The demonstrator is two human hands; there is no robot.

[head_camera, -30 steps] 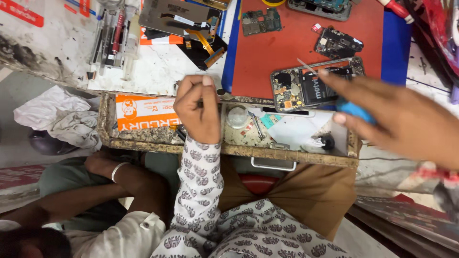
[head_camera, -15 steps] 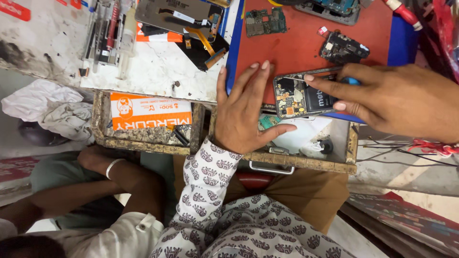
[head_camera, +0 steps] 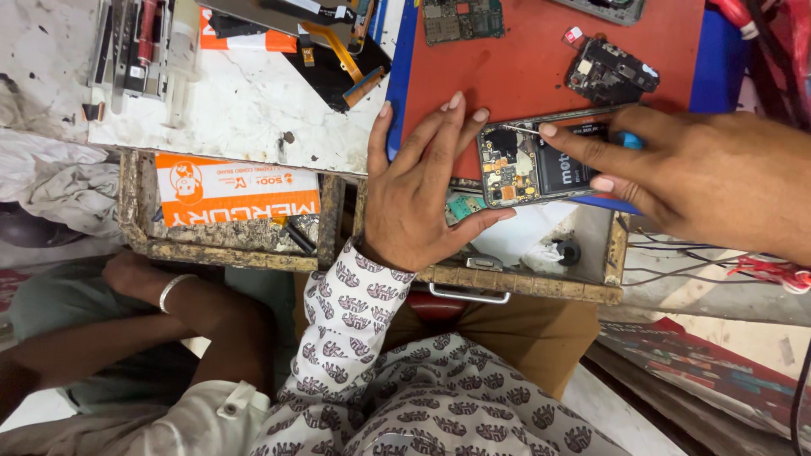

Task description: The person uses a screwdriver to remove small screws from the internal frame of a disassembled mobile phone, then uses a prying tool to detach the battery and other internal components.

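An opened phone with its back off, board and battery showing, lies at the near edge of a red mat. My left hand braces its left end, fingers spread along the top corner and thumb under the bottom corner. My right hand comes in from the right and grips a blue-handled screwdriver. Its thin metal tip rests on the upper left of the phone's board, with my forefinger laid along the shaft.
An open wooden drawer below the bench holds an orange box and small parts. A circuit board and a black phone part lie on the mat. Tools sit top left. Another person's arm is lower left.
My left hand rose out of the drawer and spread against the phone's left end. My right hand brought the screwdriver tip down onto the phone's board.
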